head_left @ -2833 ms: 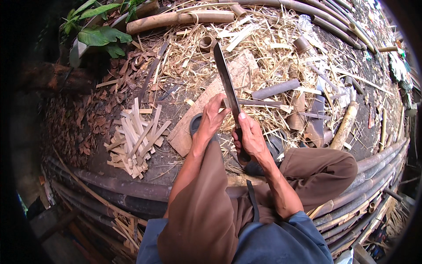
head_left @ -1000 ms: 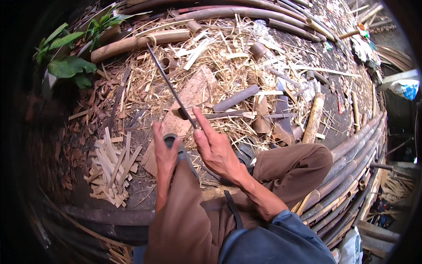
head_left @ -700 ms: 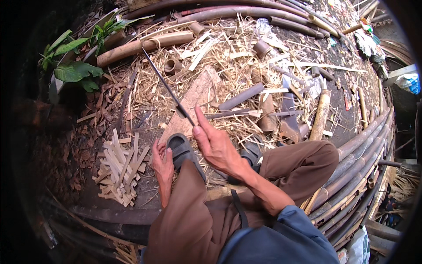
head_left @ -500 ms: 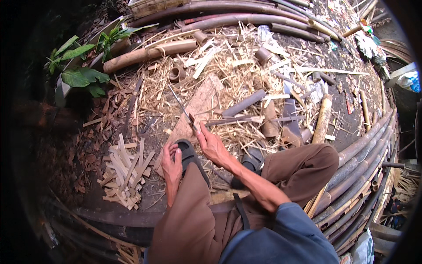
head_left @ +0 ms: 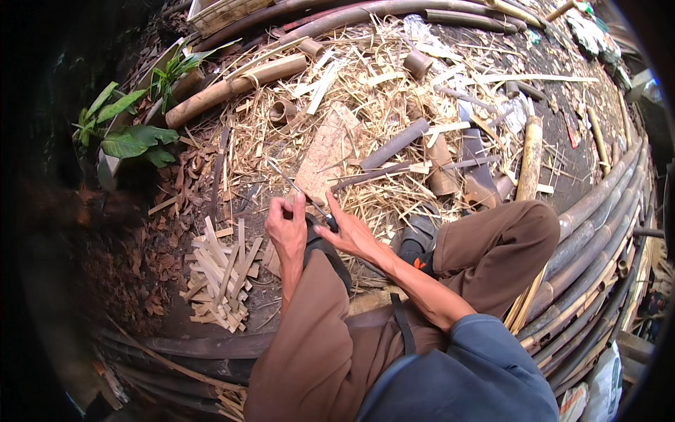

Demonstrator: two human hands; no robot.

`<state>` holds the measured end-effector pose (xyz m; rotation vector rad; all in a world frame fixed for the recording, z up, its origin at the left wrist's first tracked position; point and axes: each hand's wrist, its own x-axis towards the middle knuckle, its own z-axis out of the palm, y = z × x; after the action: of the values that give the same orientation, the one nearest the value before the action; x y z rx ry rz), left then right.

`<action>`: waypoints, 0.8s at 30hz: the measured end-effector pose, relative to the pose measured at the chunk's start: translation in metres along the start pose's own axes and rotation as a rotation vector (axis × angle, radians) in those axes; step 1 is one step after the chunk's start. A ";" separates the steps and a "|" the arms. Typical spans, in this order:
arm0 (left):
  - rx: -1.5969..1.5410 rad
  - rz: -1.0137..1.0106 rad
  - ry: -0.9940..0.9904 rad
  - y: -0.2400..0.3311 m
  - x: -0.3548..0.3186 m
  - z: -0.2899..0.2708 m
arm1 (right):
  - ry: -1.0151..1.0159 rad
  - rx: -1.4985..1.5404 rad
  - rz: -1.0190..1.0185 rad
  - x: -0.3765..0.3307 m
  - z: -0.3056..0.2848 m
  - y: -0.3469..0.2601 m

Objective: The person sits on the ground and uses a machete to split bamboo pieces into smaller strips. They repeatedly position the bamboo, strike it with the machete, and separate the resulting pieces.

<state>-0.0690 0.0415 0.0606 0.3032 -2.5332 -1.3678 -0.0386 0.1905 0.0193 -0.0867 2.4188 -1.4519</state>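
My right hand (head_left: 354,235) is closed round the handle of a thin-bladed knife (head_left: 282,175), with the index finger stretched along it. The blade slants away to the far left, above the lower end of a flat wooden board (head_left: 325,148). Close beside it, my left hand (head_left: 287,228) is curled in a pinch against the near part of the blade. What sits between those fingertips, if anything, is too small to make out. Left of my left hand lies a pile of short, pale bamboo strips (head_left: 221,274). A dark sandal (head_left: 325,246) shows partly behind my hands.
Pale shavings (head_left: 383,91) cover the ground ahead, with cut bamboo pieces (head_left: 395,143) among them. Long bamboo poles (head_left: 598,225) curve along the right side. A thick bamboo length (head_left: 235,86) and a leafy plant (head_left: 133,141) are at the far left.
My left hand has gone from loosely parted fingers to a pinch and has risen to the blade. My right hand has drawn slightly nearer with the knife. The view has shifted a little.
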 end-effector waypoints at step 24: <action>-0.234 0.238 -0.094 -0.015 -0.030 -0.028 | 0.192 -0.061 0.027 0.008 0.035 0.073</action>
<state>-0.0312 0.0197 0.0596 -0.1055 -2.3543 -1.5914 -0.0271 0.1938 -0.0611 0.0741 2.6061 -1.4341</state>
